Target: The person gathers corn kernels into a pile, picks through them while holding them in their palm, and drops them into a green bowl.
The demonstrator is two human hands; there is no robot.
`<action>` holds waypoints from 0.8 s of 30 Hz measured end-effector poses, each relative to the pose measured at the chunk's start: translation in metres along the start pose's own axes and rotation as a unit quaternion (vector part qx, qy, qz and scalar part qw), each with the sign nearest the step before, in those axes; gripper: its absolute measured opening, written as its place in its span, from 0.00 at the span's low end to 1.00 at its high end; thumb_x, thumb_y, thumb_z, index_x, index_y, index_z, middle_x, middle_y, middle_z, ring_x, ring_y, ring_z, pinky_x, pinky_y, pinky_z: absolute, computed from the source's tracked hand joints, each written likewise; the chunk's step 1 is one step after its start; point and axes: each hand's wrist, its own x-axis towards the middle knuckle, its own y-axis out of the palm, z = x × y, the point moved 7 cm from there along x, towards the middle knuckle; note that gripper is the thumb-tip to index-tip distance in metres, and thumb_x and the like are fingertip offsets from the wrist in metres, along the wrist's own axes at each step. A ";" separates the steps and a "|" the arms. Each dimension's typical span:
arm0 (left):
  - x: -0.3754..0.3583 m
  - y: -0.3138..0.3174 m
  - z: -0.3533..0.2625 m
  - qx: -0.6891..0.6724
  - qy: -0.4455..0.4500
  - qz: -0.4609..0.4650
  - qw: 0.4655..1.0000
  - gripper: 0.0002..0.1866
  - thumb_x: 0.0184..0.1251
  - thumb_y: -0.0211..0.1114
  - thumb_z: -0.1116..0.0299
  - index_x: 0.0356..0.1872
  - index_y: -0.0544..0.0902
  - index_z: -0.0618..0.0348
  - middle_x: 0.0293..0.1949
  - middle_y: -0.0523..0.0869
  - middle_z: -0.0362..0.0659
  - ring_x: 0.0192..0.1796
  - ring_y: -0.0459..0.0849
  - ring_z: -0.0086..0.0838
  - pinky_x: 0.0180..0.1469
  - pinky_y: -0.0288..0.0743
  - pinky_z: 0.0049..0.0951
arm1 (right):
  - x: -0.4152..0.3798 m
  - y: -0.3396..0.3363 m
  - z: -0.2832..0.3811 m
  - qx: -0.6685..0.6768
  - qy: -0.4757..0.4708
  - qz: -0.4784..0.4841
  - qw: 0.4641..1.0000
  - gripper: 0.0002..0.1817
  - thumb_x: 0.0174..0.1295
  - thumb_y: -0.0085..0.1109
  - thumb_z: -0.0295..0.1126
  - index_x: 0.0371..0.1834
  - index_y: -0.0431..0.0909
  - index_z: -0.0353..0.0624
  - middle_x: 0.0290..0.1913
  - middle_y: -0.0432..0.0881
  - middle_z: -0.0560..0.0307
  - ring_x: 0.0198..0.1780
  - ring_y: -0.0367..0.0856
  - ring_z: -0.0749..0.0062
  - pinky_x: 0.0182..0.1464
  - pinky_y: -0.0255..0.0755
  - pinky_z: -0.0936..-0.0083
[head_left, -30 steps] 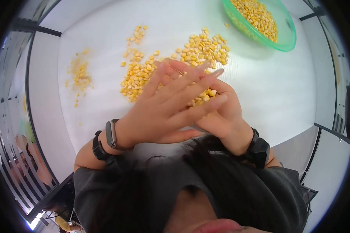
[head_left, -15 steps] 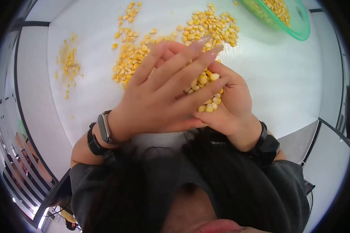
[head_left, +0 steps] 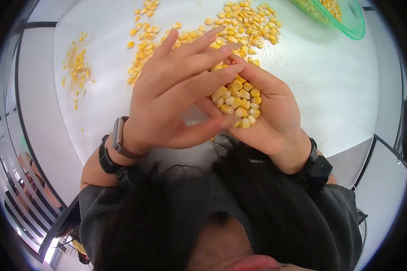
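Yellow corn kernels (head_left: 237, 100) lie heaped in the cupped palm of my right hand (head_left: 276, 110), whose fingers curl up around them. My left hand (head_left: 181, 86) is spread above the heap from the left, its fingertips over the kernels' upper edge. Its thumb reaches toward the lower side of the right palm. Part of the right hand's fingers is hidden behind the left hand. On the white table beyond both hands lies a loose spread of kernels (head_left: 253, 22), partly covered by the left hand.
A translucent green bowl (head_left: 355, 29) holding more kernels stands at the top right. At the left a small pile of kernels and bits of corn silk (head_left: 78, 67) lies on the white table (head_left: 330, 90). Another person's arm shows past the slatted panel at far left.
My left hand has lifted and shifted left, with its thumb now apart from its fingers. More of the kernels in my right palm are uncovered. My right hand has moved slightly right.
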 end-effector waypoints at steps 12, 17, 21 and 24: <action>-0.013 0.003 0.026 -0.151 -0.119 -0.085 0.978 0.11 0.66 0.57 0.79 0.48 0.79 0.63 0.46 0.87 0.48 0.54 0.84 0.38 0.67 0.63 0.44 | 0.002 -0.002 -0.005 0.007 0.018 -0.022 1.000 0.21 0.73 0.41 0.35 0.64 0.63 0.38 0.62 0.72 0.46 0.66 0.69 0.56 0.70 0.61 0.56; -0.017 0.000 0.034 -0.147 -0.142 -0.107 0.973 0.13 0.67 0.58 0.78 0.52 0.78 0.64 0.43 0.88 0.46 0.48 0.87 0.29 0.65 0.67 0.38 | 0.004 0.003 -0.007 0.025 0.025 -0.008 0.999 0.20 0.73 0.40 0.35 0.64 0.63 0.36 0.63 0.71 0.46 0.66 0.69 0.58 0.73 0.57 0.56; -0.021 0.003 0.041 -0.279 -0.191 -0.166 0.926 0.12 0.69 0.56 0.77 0.52 0.77 0.67 0.40 0.89 0.47 0.44 0.87 0.25 0.61 0.70 0.30 | 0.005 0.003 -0.005 -0.012 0.017 -0.019 1.000 0.21 0.73 0.39 0.35 0.64 0.62 0.34 0.64 0.70 0.45 0.67 0.67 0.57 0.74 0.56 0.55; -0.021 0.001 0.043 -0.231 -0.168 -0.153 0.946 0.12 0.69 0.56 0.76 0.52 0.77 0.67 0.42 0.88 0.47 0.44 0.86 0.25 0.60 0.71 0.30 | 0.005 0.003 -0.005 -0.011 0.020 -0.018 1.000 0.22 0.73 0.38 0.35 0.65 0.61 0.33 0.65 0.69 0.44 0.68 0.67 0.57 0.74 0.55 0.55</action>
